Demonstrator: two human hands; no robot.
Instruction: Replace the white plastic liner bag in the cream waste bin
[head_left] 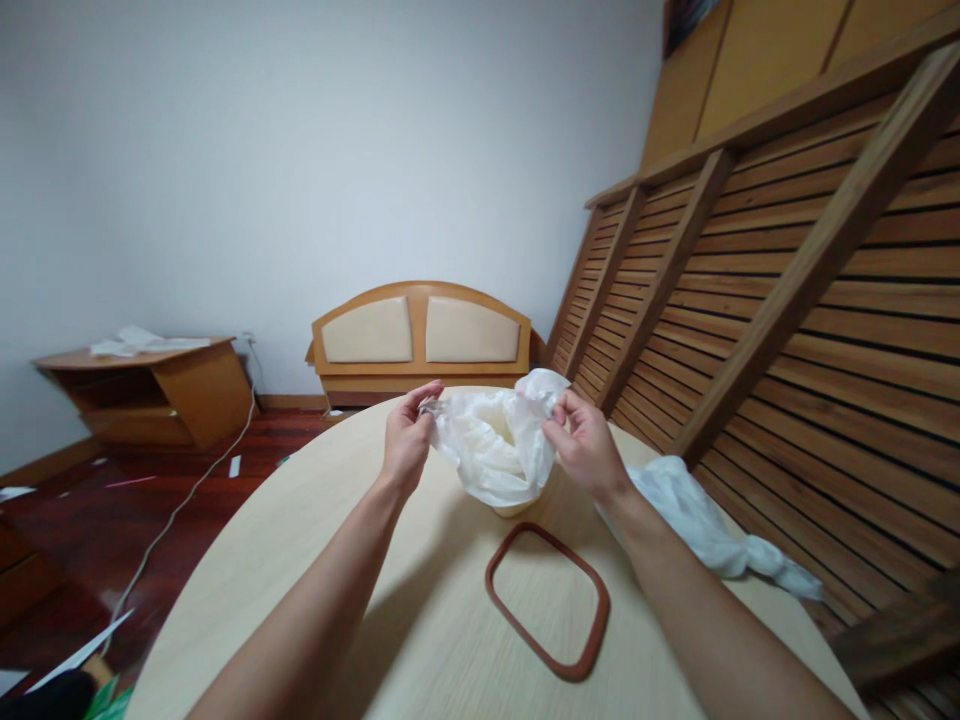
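A thin white plastic bag [491, 470] hangs over the rim of a pale bin [514, 510] on the round table, its mouth spread between my hands. My left hand [409, 435] pinches the bag's left edge between thumb and fingers. On the other side my right hand [585, 440] is closed on the bag's bunched right edge. Most of the bin is hidden under the plastic; only a little of its lower part shows. In front of it, a brown rounded-rectangular ring [551, 600] lies flat on the tabletop.
More crumpled white plastic bags [697, 520] lie at the right of the round table [315, 560]. Wooden slatted panels [810, 320] lean along the right side. A headboard [420, 335] stands behind, a low cabinet [187, 400] at left. A white cable [180, 520] crosses the floor.
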